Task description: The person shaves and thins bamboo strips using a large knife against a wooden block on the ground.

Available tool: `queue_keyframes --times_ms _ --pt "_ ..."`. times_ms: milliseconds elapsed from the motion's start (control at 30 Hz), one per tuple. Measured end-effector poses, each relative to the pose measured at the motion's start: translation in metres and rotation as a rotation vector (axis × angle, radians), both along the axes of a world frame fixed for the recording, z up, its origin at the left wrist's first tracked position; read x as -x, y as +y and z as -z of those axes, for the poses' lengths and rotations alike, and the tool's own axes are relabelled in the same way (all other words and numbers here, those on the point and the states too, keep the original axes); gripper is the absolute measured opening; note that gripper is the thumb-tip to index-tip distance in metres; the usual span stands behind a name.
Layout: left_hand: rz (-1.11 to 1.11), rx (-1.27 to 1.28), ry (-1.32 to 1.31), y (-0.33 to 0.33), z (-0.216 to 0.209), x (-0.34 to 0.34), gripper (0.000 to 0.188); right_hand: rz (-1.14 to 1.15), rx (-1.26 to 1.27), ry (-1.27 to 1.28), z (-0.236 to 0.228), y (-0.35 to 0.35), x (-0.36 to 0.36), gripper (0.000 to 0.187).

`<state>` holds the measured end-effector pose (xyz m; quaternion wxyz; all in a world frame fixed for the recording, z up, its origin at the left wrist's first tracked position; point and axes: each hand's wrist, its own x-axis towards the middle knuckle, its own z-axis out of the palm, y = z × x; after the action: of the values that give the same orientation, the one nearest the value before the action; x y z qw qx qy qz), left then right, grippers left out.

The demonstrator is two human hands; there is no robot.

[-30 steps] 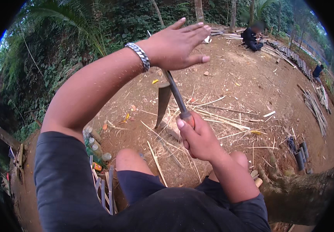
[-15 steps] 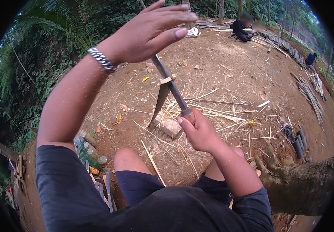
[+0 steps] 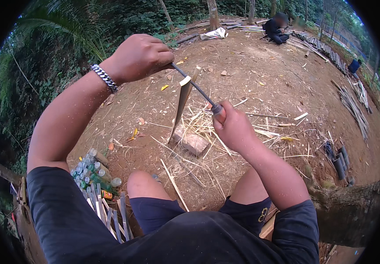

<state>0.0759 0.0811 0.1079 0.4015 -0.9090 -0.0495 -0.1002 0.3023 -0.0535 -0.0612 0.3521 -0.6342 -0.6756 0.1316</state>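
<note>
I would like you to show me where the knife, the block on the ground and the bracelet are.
Knife (image 3: 202, 93): head view, on the lower part of the blade.
Block (image 3: 195, 143): head view, on the middle of its visible surface.
Bracelet (image 3: 104, 78): head view, on its middle links.

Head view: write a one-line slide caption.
Right grip on the knife handle, left grip closed at the blade's far end, a split strip straddling the blade, shavings on the ground.

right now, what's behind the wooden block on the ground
Beyond the wooden block, pale strips lie tangled on the brown soil. The block's far face is hidden, as is any ground close against it.
</note>
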Motion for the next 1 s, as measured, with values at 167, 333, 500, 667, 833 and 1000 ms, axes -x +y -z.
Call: queue_keyframes --times_ms 167,333,500,667,833,1000 --pt "0.082 0.029 -0.176 0.013 0.002 0.01 0.019 -0.022 0.035 0.043 -0.015 0.015 0.014 0.032" --pt "0.045 0.485 -0.59 -0.034 0.022 0.025 0.026 -0.15 0.184 0.174 -0.01 0.025 0.023 0.039" --pt "-0.28 0.631 -0.634 -0.044 0.059 0.022 0.029 -0.186 0.178 0.226 0.001 0.03 0.047 0.036" --pt "-0.255 0.665 -0.742 -0.034 0.069 0.032 0.026 -0.237 0.277 0.279 -0.006 0.039 0.055 0.037" --pt "-0.317 0.648 -0.776 -0.025 0.063 0.053 0.027 -0.251 0.192 0.307 -0.008 0.054 0.077 0.032" --pt "-0.19 0.598 -0.812 -0.014 0.068 0.043 0.033 -0.087 0.259 0.391 0.133 0.111 0.111 0.023"
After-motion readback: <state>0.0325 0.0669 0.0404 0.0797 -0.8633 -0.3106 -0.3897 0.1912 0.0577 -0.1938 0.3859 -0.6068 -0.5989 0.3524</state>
